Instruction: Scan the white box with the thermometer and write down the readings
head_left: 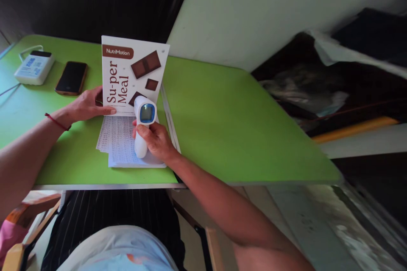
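A white box [119, 78] marked "NutriMotion Su-per Meal", with brown chocolate pieces pictured on it, stands upright on the green table. My left hand [90, 105] grips its lower left edge, the thumb lying across the front. In my right hand [157, 137] is a white infrared thermometer [140, 146], its blue-rimmed screen turned toward me and its head close to the box's lower right front. Below the box lie printed sheets of paper [127, 142], partly covered by the thermometer and my right hand.
To the left, a dark phone [71, 77] lies near a white boxy device [34, 67] with a cable. A seam crosses the green table [229, 123] beside the papers. Behind it rise a dark panel and a pale wall [229, 17]. Shelving with blurred items stands at the right.
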A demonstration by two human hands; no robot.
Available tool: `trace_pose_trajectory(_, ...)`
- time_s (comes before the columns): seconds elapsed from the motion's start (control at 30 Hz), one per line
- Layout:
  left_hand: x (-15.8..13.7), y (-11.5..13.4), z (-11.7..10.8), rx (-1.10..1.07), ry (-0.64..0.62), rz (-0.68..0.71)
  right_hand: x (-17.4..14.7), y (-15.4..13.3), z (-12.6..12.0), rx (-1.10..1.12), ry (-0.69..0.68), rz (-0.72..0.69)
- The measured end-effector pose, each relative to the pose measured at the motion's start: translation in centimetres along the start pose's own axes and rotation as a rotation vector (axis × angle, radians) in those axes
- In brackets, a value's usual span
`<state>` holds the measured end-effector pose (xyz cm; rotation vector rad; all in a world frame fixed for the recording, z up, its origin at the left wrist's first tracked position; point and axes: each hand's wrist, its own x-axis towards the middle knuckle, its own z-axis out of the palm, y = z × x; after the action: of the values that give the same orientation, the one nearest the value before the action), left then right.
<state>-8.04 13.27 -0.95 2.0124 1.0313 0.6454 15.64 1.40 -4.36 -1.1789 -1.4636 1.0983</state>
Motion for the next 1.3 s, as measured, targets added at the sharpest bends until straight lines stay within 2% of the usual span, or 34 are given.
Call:
trace_pose_trajectory(0.3,0.0,0.1,0.4,-0.05,0.041,0.043,0.4,0.3,0.0,-0.004,-0.022,-0.037)
trace_pose_trajectory(0.53,0.1,-0.4,-0.2,0.073,0.099,0.038,0.8,0.2,0.3,0.032,-0.031,-0.065)
trace_pose_trajectory(0.97,0.0,-0.3,-0.4,0.086,0.097,-0.017,0.7,-0.2,0.1,0.083,-0.031,-0.064)
trace_pose_trajectory(1.17,0.2,-0.8,-0.3,0.06,0.097,0.001,-0.4,-1.6,-0.8,0.079,0.033,-0.094)
trace_pose_trajectory(1.3,0.1,-0.3,-0.3,0.054,0.098,0.019,-0.3,-1.5,-0.7,0.044,0.015,-0.054)
